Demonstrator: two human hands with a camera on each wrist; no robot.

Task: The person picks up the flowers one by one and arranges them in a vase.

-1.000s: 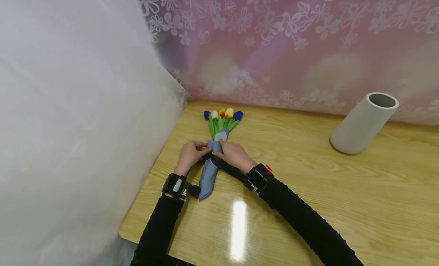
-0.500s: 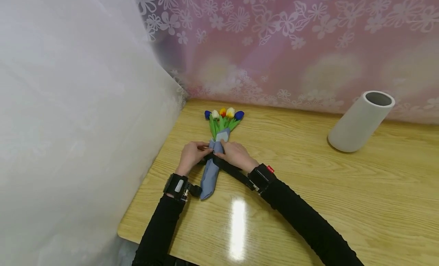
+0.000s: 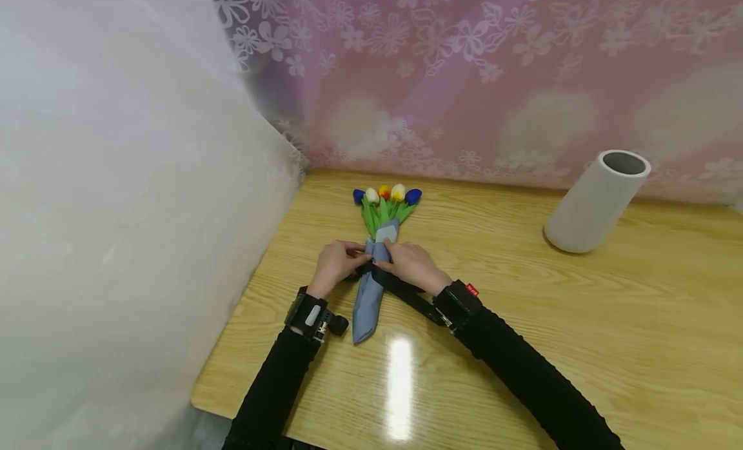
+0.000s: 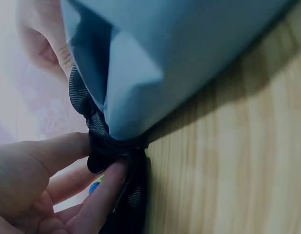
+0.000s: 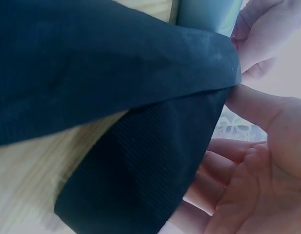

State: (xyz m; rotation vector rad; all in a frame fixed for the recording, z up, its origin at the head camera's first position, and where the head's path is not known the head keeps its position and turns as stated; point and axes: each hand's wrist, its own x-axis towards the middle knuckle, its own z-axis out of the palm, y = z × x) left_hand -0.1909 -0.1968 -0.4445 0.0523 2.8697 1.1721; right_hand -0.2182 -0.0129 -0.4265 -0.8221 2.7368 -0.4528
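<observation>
A bouquet of tulips (image 3: 384,195) in blue, white, orange and yellow lies on the table, its stems wrapped in blue-grey paper (image 3: 367,309). Round the waist of the wrap runs a wide black ribbon (image 3: 406,290), gathered and folded at the crossing. My left hand (image 3: 338,266) pinches the ribbon at the left of the wrap, and the left wrist view shows it bunched between thumb and fingers (image 4: 109,187). From the right, my right hand (image 3: 415,266) holds the ribbon against the wrap. In the right wrist view, the thumb presses a ribbon fold (image 5: 155,146); some fingertips are hidden behind it.
A white vase (image 3: 592,205) with a slanted body stands at the back right of the wooden table (image 3: 522,347). White sheeting (image 3: 128,198) borders the left side, and a pink flowered curtain (image 3: 464,102) hangs behind. Both wrists wear black cameras.
The head view has shifted slightly. Both hands and the bouquet have moved a little to the right over the table. Their hold on the ribbon looks the same.
</observation>
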